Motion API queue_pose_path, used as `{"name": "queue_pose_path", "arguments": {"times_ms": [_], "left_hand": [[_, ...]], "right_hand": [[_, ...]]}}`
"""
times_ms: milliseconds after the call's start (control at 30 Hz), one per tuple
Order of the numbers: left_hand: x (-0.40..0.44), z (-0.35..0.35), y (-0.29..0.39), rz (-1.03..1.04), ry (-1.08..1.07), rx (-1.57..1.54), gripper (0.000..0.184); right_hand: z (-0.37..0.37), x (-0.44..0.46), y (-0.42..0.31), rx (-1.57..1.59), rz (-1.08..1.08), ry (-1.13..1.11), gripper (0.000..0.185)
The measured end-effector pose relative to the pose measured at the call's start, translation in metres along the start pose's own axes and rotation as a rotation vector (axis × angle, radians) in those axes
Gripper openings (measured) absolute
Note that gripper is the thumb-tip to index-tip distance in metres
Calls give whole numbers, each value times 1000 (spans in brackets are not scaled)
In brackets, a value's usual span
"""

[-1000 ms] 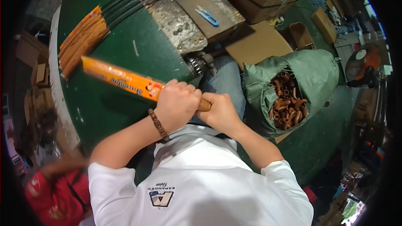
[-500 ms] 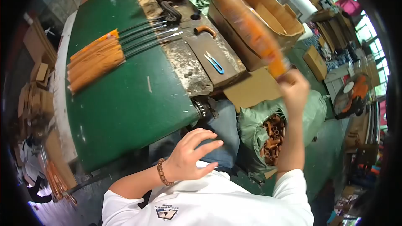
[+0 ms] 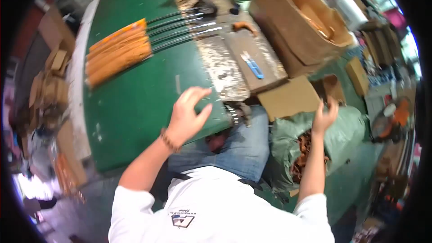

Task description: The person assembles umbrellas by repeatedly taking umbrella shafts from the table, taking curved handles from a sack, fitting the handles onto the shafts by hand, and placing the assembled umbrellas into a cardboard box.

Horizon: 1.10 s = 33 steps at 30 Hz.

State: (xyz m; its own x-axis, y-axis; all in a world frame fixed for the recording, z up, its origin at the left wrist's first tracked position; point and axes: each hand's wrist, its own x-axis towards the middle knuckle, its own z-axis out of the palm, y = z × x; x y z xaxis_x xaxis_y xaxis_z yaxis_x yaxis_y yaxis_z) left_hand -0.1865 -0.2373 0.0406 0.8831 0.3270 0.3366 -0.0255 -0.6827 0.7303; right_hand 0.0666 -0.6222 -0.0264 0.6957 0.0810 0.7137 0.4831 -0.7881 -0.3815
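My left hand (image 3: 185, 114), a beaded bracelet (image 3: 170, 140) at its wrist, hovers over the near edge of the green table (image 3: 130, 121); its fingers are apart and hold nothing. Above a green plastic bag (image 3: 344, 130) of brown curved pieces (image 3: 303, 157), my right hand (image 3: 325, 116) is raised with fingers apart, also holding nothing. On the table lie several orange-sleeved umbrellas (image 3: 119, 54), their dark shafts (image 3: 180, 29) pointing right. Blue-handled thread snips (image 3: 253, 66) and a brown curved handle (image 3: 245, 28) rest on the worn block beside the table.
A large open cardboard box (image 3: 288, 22) stands at the back right. Nearer me is a cardboard flap (image 3: 288, 98). A metal fixture (image 3: 238, 111) juts from the table edge by my knee. A fan (image 3: 391, 117) stands at far right.
The long orange-sleeved item in my right hand has left it; that hand has opened. My left hand has moved forward over the table. The view has shifted, and things appear further right.
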Motion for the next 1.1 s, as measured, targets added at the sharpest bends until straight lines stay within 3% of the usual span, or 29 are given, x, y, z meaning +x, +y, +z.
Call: {"name": "queue_pose_path", "arguments": {"times_ms": [67,133,167,267,400,533,633,767,833,933,1000,1100], "left_hand": [[31,-7,-32,14,58,143,34],[69,-10,-76,47,139,313,33],[88,-9,-95,79,195,405,34],[139,-8,-138,143,335,705,39],[167,-17,-164,-117,51,978,35],[161,-19,-165,-151,76,901,31],[151,-24,-184,6,86,894,24],[140,-32,-158,-27,-61,746,21],[121,-40,-119,-59,-129,672,18],[83,-51,-54,-3,-185,467,11],[62,-54,-14,-19,-211,404,12],[37,-51,26,-19,-246,299,13]], "right_hand": [[-12,-104,60,-129,192,-150,28],[-39,-173,72,-352,243,-285,28],[-52,-202,79,-391,416,-528,32],[-36,-217,84,-275,462,-648,33],[-62,-227,107,-262,685,-761,35],[-61,-217,109,-486,627,-914,41],[-70,-230,112,-520,609,-987,36],[-98,-215,96,-444,710,-1019,30],[-109,-213,107,-210,873,-1217,33],[-124,-222,99,-118,803,-1115,31],[-134,-208,81,-39,722,-1173,37],[-132,-192,58,-158,636,-1257,42]]}}
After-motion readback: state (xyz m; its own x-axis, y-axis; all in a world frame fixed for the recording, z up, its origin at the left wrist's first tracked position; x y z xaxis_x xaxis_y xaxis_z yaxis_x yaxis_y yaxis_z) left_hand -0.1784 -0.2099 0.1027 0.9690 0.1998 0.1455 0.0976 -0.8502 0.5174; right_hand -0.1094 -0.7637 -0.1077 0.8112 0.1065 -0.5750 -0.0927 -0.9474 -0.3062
